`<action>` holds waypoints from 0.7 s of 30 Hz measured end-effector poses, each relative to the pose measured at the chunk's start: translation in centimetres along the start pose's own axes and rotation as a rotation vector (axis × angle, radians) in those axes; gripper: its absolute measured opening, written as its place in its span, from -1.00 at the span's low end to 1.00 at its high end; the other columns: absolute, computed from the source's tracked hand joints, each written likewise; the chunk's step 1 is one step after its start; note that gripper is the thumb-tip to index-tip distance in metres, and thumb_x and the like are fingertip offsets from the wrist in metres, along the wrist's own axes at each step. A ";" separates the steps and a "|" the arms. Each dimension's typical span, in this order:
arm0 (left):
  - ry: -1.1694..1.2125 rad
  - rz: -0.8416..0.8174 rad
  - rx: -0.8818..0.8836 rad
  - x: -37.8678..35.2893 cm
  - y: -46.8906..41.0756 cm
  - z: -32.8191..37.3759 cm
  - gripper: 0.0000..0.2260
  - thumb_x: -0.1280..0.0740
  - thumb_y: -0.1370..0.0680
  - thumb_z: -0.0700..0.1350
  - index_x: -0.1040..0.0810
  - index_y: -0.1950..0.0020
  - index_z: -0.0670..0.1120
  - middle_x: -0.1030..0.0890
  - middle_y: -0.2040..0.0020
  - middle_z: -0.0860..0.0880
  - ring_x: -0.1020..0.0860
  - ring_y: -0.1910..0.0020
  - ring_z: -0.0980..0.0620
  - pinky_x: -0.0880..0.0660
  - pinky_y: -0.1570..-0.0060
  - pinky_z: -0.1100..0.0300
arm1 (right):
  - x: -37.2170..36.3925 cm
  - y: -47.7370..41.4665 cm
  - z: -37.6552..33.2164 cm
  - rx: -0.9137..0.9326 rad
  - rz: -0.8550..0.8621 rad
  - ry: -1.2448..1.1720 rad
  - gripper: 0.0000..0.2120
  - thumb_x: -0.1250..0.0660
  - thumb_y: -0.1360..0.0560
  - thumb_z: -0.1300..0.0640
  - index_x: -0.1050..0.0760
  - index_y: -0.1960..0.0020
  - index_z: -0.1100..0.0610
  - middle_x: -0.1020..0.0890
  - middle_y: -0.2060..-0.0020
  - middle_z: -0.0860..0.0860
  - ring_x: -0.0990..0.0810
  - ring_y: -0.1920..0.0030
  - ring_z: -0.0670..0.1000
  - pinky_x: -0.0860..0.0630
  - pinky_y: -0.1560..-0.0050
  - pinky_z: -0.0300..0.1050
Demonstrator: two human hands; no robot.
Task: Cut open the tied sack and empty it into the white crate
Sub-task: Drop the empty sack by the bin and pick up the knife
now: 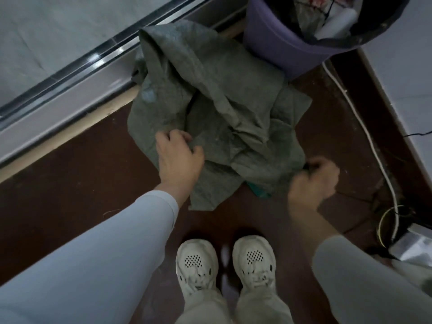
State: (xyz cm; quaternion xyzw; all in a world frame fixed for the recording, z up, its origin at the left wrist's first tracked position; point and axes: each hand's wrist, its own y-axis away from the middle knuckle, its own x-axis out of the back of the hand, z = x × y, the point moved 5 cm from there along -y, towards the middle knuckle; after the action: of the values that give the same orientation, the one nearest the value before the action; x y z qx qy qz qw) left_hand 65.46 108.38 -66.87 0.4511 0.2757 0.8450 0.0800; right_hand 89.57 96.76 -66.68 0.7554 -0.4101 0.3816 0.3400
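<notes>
A grey-green woven sack (210, 108) lies crumpled on the dark red floor in front of my feet. My left hand (180, 157) rests on its near left part, fingers curled onto the fabric. At the sack's near right edge my right hand (313, 181) is a blurred fist that grips a small dark object, which touches the fabric. A bit of teal material (258, 191) peeks out under the sack's near edge. No white crate is in view.
A purple bucket (287, 43) with a dark liner and rubbish stands just behind the sack on the right. A metal rail (77, 73) runs along the left. A white cable (364, 134) and coiled wires (390, 225) lie at the right. My shoes (224, 265) are below.
</notes>
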 end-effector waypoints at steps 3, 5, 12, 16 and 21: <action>0.026 0.003 0.130 -1.2 0.8 -1.7 -0.80 -0.22 -0.52 -0.22 -0.43 -0.15 -0.16 -0.33 -0.26 -0.18 -0.40 -0.22 -0.21 -0.35 -0.24 -0.03 | -2.6 1.8 5.3 -0.249 -0.181 -0.005 -0.66 -0.12 -0.41 0.41 -0.39 -0.18 0.33 -0.48 -0.16 0.28 -0.44 -0.20 0.27 -0.34 -0.21 0.07; 0.047 -0.021 0.174 -2.3 1.2 -2.8 -0.78 -0.19 -0.53 -0.24 -0.43 -0.17 -0.16 -0.34 -0.27 -0.19 -0.40 -0.23 -0.21 -0.33 -0.24 0.00 | -5.2 2.5 6.4 -0.278 -0.333 0.068 -0.59 -0.15 -0.47 0.37 -0.29 -0.32 0.34 -0.43 -0.27 0.28 -0.40 -0.27 0.26 -0.33 -0.25 0.02; 0.108 -0.187 0.161 -5.3 1.6 -5.8 -0.62 -0.24 -0.53 -0.15 -0.36 -0.34 -0.14 -0.32 -0.33 -0.17 -0.37 -0.31 -0.18 -0.33 -0.33 0.00 | -11.9 3.4 7.8 -0.138 -0.640 0.427 0.06 -0.48 -0.34 -0.07 0.18 -0.53 0.12 0.14 -0.53 0.16 0.06 -0.52 0.16 0.10 -0.50 -0.03; 0.107 -0.272 0.127 -5.6 2.1 -6.2 -0.55 -0.23 -0.55 -0.11 -0.28 -0.43 -0.10 -0.28 -0.39 -0.13 -0.34 -0.36 -0.12 -0.31 -0.29 0.07 | -11.5 4.8 7.4 -0.016 -0.628 0.519 -0.19 -0.43 -0.42 0.12 -0.05 -0.49 0.29 0.04 -0.49 0.29 -0.31 -0.32 0.27 -0.37 -0.26 0.03; 0.085 -0.305 0.191 -3.3 6.1 -6.2 -0.55 -0.21 -0.57 -0.06 -0.27 -0.45 -0.09 -0.25 -0.42 -0.15 -0.37 -0.33 -0.16 -0.34 -0.26 0.06 | -4.7 7.9 6.0 0.119 -0.609 0.465 -0.20 -0.32 -0.42 0.37 0.07 -0.52 0.22 0.09 -0.50 0.28 -0.52 -0.06 0.41 -0.48 0.00 0.09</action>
State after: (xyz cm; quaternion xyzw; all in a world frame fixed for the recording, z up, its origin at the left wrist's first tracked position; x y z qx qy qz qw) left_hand 63.07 99.61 -68.73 0.3734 0.4231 0.8114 0.1521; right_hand 82.71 90.07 -71.99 0.7543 -0.0564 0.4473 0.4773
